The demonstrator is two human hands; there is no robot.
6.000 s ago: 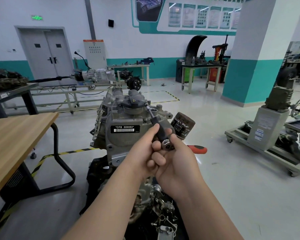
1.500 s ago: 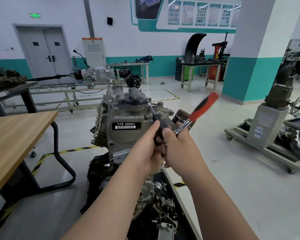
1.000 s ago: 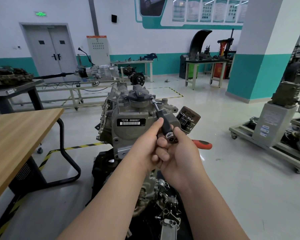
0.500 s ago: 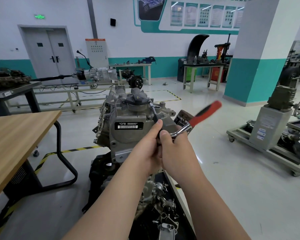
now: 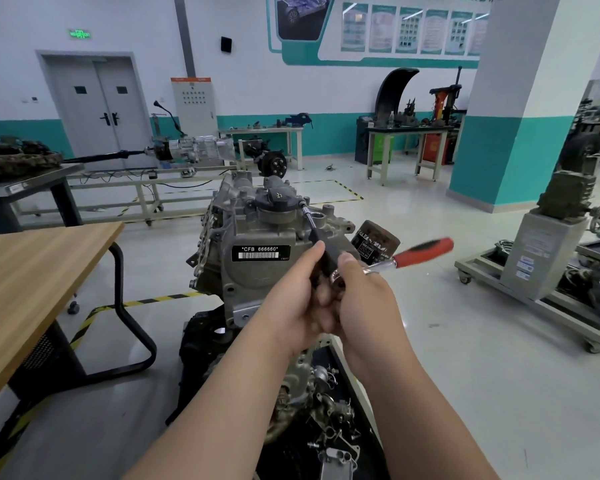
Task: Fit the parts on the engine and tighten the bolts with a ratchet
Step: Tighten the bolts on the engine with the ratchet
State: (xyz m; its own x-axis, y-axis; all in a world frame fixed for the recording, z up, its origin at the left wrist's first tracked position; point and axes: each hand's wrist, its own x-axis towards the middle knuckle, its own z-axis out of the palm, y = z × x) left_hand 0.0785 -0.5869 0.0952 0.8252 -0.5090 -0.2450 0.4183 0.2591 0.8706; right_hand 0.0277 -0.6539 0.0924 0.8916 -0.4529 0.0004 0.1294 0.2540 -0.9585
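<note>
**Right hand (image 5: 364, 303) on ratchet (image 5: 423, 250), left hand (image 5: 297, 299) on extension bar (image 5: 310, 226)**

1. Right hand: fingers curled round the ratchet close to its head. The red handle juts out to the right, blurred.
2. Left hand: wrapped round the black sleeve of the extension bar, touching the right hand.
3. Extension bar: slim bright steel rod. It rises at a slant from the hands to the top of the engine (image 5: 257, 271), and its far end sits just right of the filler cap (image 5: 274, 199). The bolt is hidden beneath that end.
4. Engine: stands upright before the person, right of the wooden bench (image 5: 32, 271). Dull grey cast metal, ribbed and bossed, with a black label plate (image 5: 260, 253) bearing white code on the front face.
5. Filler cap: round, black, matte.
6. Oil filter (image 5: 378, 239): dark cylinder projecting from the engine's right side, just behind the ratchet handle.
7. Loose parts (image 5: 329, 420): small bright castings, irregular in shape, lying below the forearms.

Handling note (judgement): the step appears to be running down the top bolt.
- The left hand should hold the bar in line with the bolt so the socket does not slip off.
- The right hand should swing in short arcs clear of the oil filter.
- A firm rather than heavy final pull is best, since threads in a light alloy casting likely strip easily.
</note>
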